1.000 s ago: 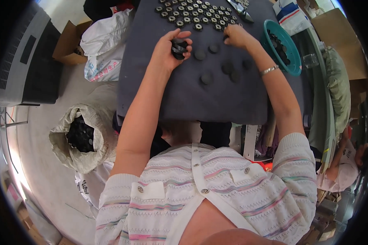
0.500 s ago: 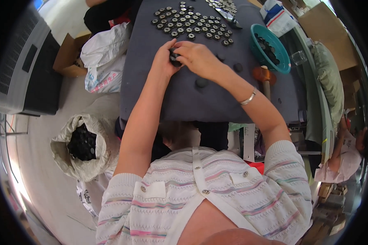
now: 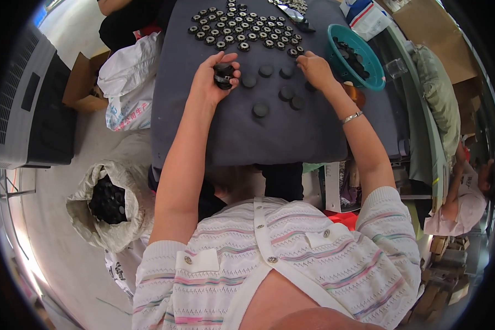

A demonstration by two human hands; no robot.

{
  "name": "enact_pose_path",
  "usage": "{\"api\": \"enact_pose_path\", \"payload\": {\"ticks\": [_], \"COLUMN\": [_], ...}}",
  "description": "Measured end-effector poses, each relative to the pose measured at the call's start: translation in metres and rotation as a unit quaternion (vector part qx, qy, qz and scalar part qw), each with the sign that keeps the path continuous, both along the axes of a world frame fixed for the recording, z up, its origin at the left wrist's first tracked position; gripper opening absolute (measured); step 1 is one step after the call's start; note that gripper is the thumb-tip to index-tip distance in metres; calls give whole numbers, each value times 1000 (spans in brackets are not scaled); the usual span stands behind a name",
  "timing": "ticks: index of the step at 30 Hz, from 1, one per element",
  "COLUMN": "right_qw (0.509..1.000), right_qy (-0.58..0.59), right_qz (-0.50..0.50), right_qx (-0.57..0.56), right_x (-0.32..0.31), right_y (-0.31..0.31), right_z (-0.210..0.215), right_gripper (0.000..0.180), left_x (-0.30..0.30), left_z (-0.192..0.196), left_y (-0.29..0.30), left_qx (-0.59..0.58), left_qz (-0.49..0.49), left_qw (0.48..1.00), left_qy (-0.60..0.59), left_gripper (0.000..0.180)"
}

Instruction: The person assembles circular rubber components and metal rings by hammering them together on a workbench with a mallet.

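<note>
Several plain black round discs (image 3: 223, 76) lie stacked in my left hand (image 3: 208, 82), its fingers curled round them above the table. Off to the right, my right hand (image 3: 317, 70) reaches down with its fingertips together at the near right edge of a group of black discs with metal centres (image 3: 247, 30). What those fingertips hold, if anything, is hidden. Between my hands, loose plain black discs (image 3: 286, 93) lie on the dark grey table cover (image 3: 225, 132). One more disc is partly hidden by my right wrist.
A teal basket (image 3: 377, 77) of black pieces stands at the right, beside a partly hidden amber-headed mallet (image 3: 355, 94). Small metal parts (image 3: 297, 5) lie at the far edge near a silver packet (image 3: 294, 15). An open sack (image 3: 135, 206) of black pieces stands on the floor at left.
My right hand has left my left hand and moved right to the edge of the metal-centred discs. Loose discs it covered now show. My left hand has opened slightly round its discs.
</note>
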State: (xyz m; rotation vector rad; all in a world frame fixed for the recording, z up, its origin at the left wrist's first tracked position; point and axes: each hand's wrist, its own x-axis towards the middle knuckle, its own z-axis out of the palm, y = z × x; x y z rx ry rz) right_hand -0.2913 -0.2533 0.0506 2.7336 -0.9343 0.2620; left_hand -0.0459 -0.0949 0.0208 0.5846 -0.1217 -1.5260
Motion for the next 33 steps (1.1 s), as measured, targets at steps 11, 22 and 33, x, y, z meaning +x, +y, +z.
{"api": "enact_pose_path", "payload": {"ticks": [11,22,33], "right_qw": [970,950,951], "right_qy": [-53,-126,-78], "right_qz": [-18,-81,-76], "right_qx": [236,275,291], "right_x": [-3,22,37], "right_y": [-19,-72,-82], "right_z": [6,0,1], "right_gripper": [31,35,34], "left_x": [2,-1,0], "left_z": [-1,2,3], "left_y": [0,1,1], "left_qx": [-5,-11,-3], "left_qz": [7,5,11], "left_qw": [1000,1000,999], "left_qy": [-4,-23,-42], "left_gripper": [30,33,31]}}
